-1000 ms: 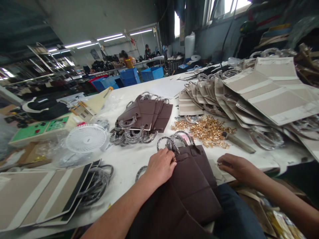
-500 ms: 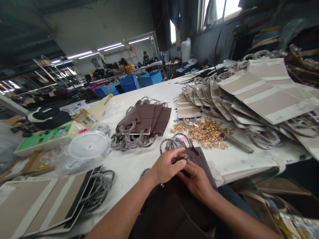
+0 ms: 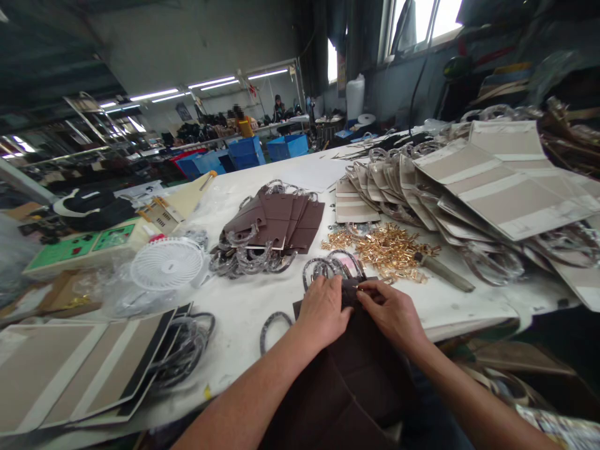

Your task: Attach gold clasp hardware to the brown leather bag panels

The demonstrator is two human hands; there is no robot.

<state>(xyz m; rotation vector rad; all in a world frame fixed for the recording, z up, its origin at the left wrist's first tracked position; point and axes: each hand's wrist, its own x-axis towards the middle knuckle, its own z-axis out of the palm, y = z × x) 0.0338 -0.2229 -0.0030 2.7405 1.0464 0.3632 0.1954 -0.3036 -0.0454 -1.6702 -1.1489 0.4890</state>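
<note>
- Centre of the white flat surface point(image 3: 234, 319): fanned dark brown rectangular bag panels point(image 3: 272, 219)
- Right of these: heap of small gold metal fittings point(image 3: 391, 250), grey-green bar-shaped tool point(image 3: 449, 275) at its right
- Behind the heap, extending right: stacked beige white-striped panels point(image 3: 487, 169)
- Left of centre: round white plastic fan point(image 3: 167, 262)
- Before the fan: beige black-edged flat panels point(image 3: 107, 369)
- Foremost, across the near edge: large dark brown bag piece point(image 3: 365, 375)

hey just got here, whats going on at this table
A person is working with both bare hands on a dark brown panel at the near edge of the white table. The left hand lies on the panel near its top, while the right hand pinches a small gold-coloured piece there. Just beyond lies a heap of gold-coloured pieces, with stacked brown panels to its left.
</note>
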